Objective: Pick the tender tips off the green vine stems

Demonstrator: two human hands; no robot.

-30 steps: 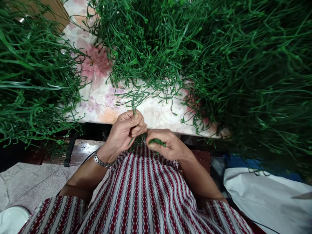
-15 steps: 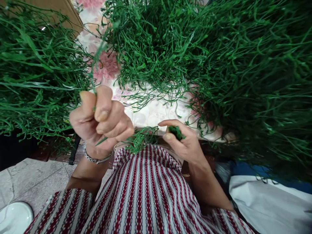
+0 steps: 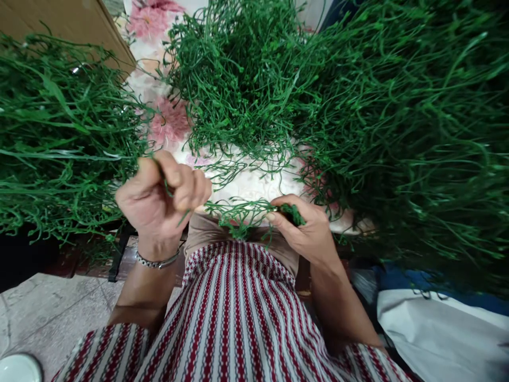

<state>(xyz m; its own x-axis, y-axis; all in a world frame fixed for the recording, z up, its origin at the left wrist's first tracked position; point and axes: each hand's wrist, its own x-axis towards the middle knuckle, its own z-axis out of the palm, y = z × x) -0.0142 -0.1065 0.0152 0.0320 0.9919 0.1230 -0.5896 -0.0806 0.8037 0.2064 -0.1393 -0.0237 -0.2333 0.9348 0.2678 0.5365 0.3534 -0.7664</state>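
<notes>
Moved apart since earlier, left fingers [image 3: 186,191] curl round a slim stem [image 3: 183,218] — right fingers [image 3: 287,227] circle a wiry green bunch [image 3: 293,214].

Light falls from above and is uneven, brightest on the pale, cloth-covered bench [image 3: 248,185], whose white middle nearly washes out. The right-hand stems [image 3: 429,143] sink into shadow, almost black along their lower edge; below the left-hand stems [image 3: 63,143] it is black too. One small white glint shows among the latter, and the metal wristband [image 3: 157,262] catches highlights. Towards both sides, stems look smeared and stretched as by a wide lens, while the striped shirt [image 3: 238,307] is fairly crisp mid-frame.
</notes>
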